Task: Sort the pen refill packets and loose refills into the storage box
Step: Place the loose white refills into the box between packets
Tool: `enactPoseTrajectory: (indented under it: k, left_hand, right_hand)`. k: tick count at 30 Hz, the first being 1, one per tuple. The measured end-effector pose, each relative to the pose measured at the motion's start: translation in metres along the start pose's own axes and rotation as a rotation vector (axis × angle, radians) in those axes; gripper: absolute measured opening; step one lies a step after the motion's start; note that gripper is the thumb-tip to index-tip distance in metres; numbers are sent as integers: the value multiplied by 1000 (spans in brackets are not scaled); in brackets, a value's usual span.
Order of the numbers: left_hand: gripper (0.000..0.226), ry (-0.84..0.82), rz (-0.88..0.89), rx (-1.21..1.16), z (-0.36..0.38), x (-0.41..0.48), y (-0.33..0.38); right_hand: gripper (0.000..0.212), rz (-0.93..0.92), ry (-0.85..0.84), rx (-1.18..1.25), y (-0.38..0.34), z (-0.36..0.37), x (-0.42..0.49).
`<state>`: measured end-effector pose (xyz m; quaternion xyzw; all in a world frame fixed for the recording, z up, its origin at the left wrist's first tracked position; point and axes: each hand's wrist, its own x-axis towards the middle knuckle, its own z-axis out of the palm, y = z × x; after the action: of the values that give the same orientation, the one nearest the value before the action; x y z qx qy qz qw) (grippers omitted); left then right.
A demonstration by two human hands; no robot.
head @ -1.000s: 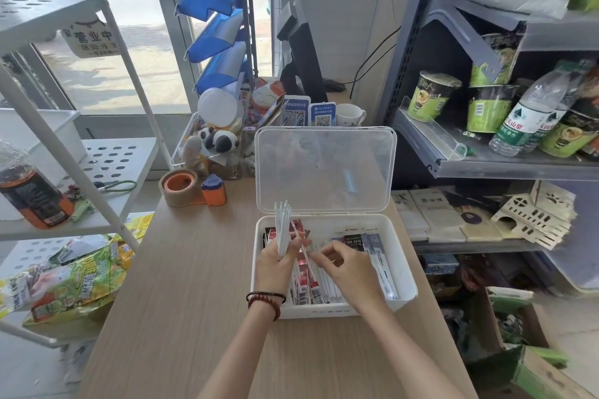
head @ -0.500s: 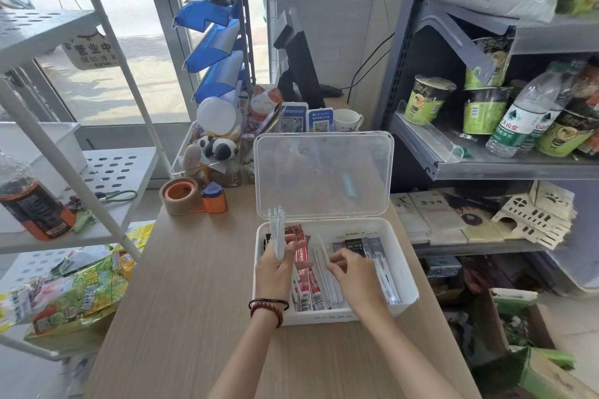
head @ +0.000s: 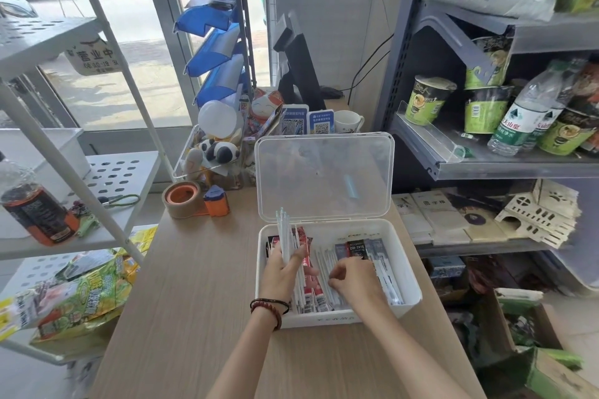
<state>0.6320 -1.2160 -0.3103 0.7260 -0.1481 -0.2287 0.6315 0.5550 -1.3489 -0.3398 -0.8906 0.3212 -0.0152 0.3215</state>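
Observation:
A white storage box [head: 411, 282] stands on the wooden counter with its clear lid [head: 324, 178] raised. Red refill packets [head: 308, 256] lie in its left part, loose white refills [head: 325, 264] in the middle, dark blue and black packets [head: 363, 246] on the right. My left hand [head: 282, 272] grips a bundle of loose white refills [head: 284, 230] that points up over the box's left side. My right hand [head: 355, 278] reaches into the middle of the box with curled fingers on the loose refills; whether it pinches one is hidden.
A brown tape roll [head: 181, 199] and an orange dispenser [head: 215, 201] sit behind the box to the left, next to a clear bin of toys [head: 210, 155]. A grey shelf [head: 486, 165] with noodle cups and bottles is close on the right. White racks stand on the left.
My right hand has dropped from above the box down onto the loose refills inside. My left hand still holds the bundle, lowered slightly toward the box.

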Motion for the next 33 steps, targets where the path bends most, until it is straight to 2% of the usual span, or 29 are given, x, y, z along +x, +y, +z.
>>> enactPoseTrajectory:
  k: [3,7,12,16,19,27,30,33]
  left_hand:
    - [24,-7,-8,-12,1,1,-1]
    - [28,7,-3,-20,2,2,-3]
    - [31,21,53,-24,1,2,-5]
    - [27,21,67,22,0,3,-4]
    - [23,-16,59,-38,2,2,0]
    - [36,-76,99,-23,4,3,-4]
    - [45,11,97,-53,2,8,-11]
    - [38,101,94,-69,1,8,-12]
  right_hand:
    - [7,8,-12,-1,2,1,1]
    - [19,17,-37,-12,2,2,2]
    - [15,-37,59,27,-1,-1,3]
    - [34,-136,23,150,-10,-9,-4]
    - [43,-217,-10,179,-13,-13,-9]
    - [24,-258,-44,267,-14,-19,-13]
    - [18,-224,-28,237,-13,-17,-11]
    - [12,-154,81,188,-8,-13,-8]
